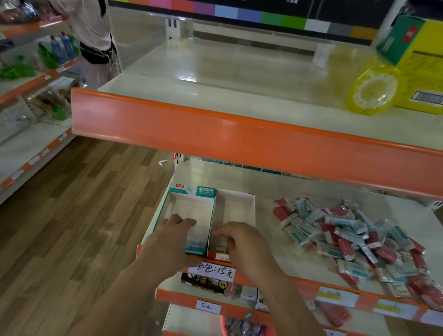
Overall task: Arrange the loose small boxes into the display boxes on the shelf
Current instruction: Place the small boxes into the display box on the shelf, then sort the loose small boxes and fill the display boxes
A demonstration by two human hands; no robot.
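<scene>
Display boxes at lower centre of frame, side by side on the shelf (274, 255): teal one (193, 205) under left hand (171, 233), fingers straight; red one (234, 209) holding right hand (240, 242), fingers curled, contents hidden. Loose small boxes (356, 238) heaped farther right. Yellow package (421, 75) upper right.

Two open display boxes sit side by side on the shelf (300, 266). The teal box (184, 212) is on the left and the red box (235, 212) is on the right. The left hand (174, 233) rests on the teal box's front edge. The right hand (243, 243) reaches into the red box, fingers curled. A pile of small boxes (356, 241) lies to the right, well apart from both hands.
</scene>
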